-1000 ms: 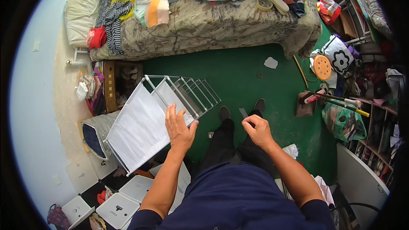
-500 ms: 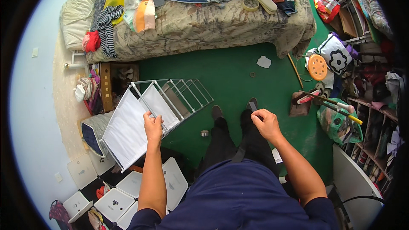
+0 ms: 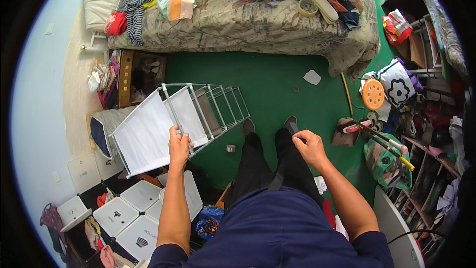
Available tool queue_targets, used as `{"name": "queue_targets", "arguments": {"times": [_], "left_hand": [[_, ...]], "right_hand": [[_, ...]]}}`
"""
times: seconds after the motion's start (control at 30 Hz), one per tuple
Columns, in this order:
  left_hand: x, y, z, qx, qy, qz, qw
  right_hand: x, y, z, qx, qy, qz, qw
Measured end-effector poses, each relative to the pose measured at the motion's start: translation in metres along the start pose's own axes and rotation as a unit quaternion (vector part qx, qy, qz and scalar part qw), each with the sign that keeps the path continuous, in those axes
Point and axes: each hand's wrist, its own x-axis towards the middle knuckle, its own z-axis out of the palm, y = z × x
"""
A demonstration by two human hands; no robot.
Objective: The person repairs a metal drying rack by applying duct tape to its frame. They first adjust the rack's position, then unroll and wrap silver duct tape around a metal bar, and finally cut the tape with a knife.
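Note:
A tall shelf rack (image 3: 172, 109) of grey-white tubes, with white cloth panels across its upper part, stands tilted in front of me on the left. My left hand (image 3: 179, 146) is closed around one of its tubes near the top corner. Out to the right, my right hand (image 3: 310, 146) is held in front of my legs with its fingers pinched together. From the pinch sticks a small dark grey flat strip (image 3: 293, 127); its exact kind is not clear. A grey roll of tape (image 3: 230, 148) lies on the green floor beside the rack.
A bed (image 3: 238, 32) heaped with clothes stands ahead. On the right are an orange stool (image 3: 373, 94), a green plastic bag (image 3: 386, 161) and shoe shelves (image 3: 421, 183). White-doored cube cabinets (image 3: 116, 216) stand at lower left. A white scrap (image 3: 312, 77) lies on the floor.
My viewpoint has shifted a little, so the bed and floor things sit elsewhere in the picture. The rack's top has swung slightly; both hands keep their grips.

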Motion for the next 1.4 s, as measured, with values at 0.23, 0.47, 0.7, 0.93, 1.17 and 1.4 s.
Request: {"name": "queue_targets", "arguments": {"times": [0.23, 0.47, 0.7, 0.93, 1.17, 1.4], "left_hand": [[-0.043, 0.005, 0.015, 0.027, -0.032, -0.004, 0.999], [-0.106, 0.008, 0.038, 0.051, -0.094, -0.009, 0.994], [-0.153, -0.024, 0.011, 0.202, -0.117, 0.144, 0.962], [-0.174, -0.045, -0.022, 0.263, -0.121, 0.204, 0.935], [-0.147, -0.069, -0.073, 0.356, -0.106, 0.203, 0.906], [-0.124, -0.101, -0.156, 0.504, -0.025, 0.249, 0.827]], "right_hand": [[0.005, -0.005, -0.005, -0.018, -0.025, -0.017, 0.999], [0.003, -0.011, 0.009, -0.045, -0.056, -0.028, 0.997], [-0.008, -0.028, 0.027, -0.090, -0.109, -0.045, 0.989], [-0.012, -0.060, 0.043, -0.106, -0.109, -0.085, 0.985], [-0.031, -0.068, 0.053, -0.113, -0.126, -0.129, 0.977], [-0.055, -0.054, 0.045, -0.134, -0.113, -0.150, 0.973]]}}
